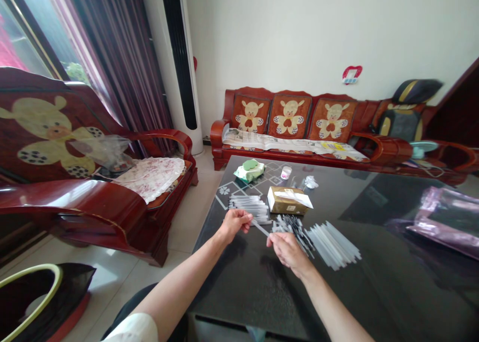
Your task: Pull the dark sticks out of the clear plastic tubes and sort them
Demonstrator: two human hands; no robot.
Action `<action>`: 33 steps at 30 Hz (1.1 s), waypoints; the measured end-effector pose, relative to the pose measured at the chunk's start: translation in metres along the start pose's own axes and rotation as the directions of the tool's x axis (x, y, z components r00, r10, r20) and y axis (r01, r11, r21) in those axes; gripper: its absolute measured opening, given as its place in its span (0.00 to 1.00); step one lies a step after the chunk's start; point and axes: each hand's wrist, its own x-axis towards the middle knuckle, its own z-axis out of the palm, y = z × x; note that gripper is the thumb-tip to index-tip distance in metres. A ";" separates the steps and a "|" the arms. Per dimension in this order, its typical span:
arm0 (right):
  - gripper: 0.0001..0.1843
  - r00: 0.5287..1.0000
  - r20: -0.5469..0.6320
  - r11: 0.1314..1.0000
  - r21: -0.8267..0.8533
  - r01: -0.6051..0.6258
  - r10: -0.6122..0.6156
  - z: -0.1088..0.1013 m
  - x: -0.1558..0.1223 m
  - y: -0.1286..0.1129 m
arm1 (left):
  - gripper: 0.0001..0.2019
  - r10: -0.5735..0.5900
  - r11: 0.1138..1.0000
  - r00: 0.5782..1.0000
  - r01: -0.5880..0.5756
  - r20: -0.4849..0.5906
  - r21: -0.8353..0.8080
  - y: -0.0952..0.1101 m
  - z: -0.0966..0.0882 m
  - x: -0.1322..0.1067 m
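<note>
Both my hands are over the near left part of a black glass table [374, 282]. My left hand [235, 221] is closed in a pinch on one end of a thin clear tube [260, 227]. My right hand [286, 248] is closed on the tube's other end. Just beyond my left hand lies a neat stack of clear tubes [251, 205]. To the right of my right hand lie a pile of thin black sticks [295, 227] and a fanned pile of clear tubes [333, 243].
A tissue box [288, 200], a green wipes pack [250, 171], a small cup [286, 172] and crumpled wrap stand farther back. A purple plastic bag [445, 217] lies at the table's right. Red wooden armchair [93, 192] at left, sofa [292, 127] behind, bin [33, 302] on floor.
</note>
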 end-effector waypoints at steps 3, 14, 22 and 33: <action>0.21 0.973 -0.061 0.937 -0.288 0.196 -0.222 0.001 -0.001 -0.008 | 0.16 -0.050 0.999 0.999 0.050 -0.014 -0.015 -0.001 -0.002 0.001; 0.22 0.977 0.171 0.900 0.394 -0.188 0.129 0.001 0.000 0.004 | 0.17 0.128 0.992 0.979 -0.125 0.159 -0.026 0.007 0.003 -0.006; 0.21 0.982 -0.028 0.944 -0.282 0.173 -0.188 0.004 -0.002 -0.007 | 0.14 -0.060 0.998 0.998 0.060 0.031 0.015 0.002 0.000 -0.001; 0.23 0.997 -0.010 0.988 0.136 -0.069 0.071 0.008 0.001 0.004 | 0.16 0.099 0.995 0.986 -0.094 0.133 -0.043 0.000 -0.001 -0.005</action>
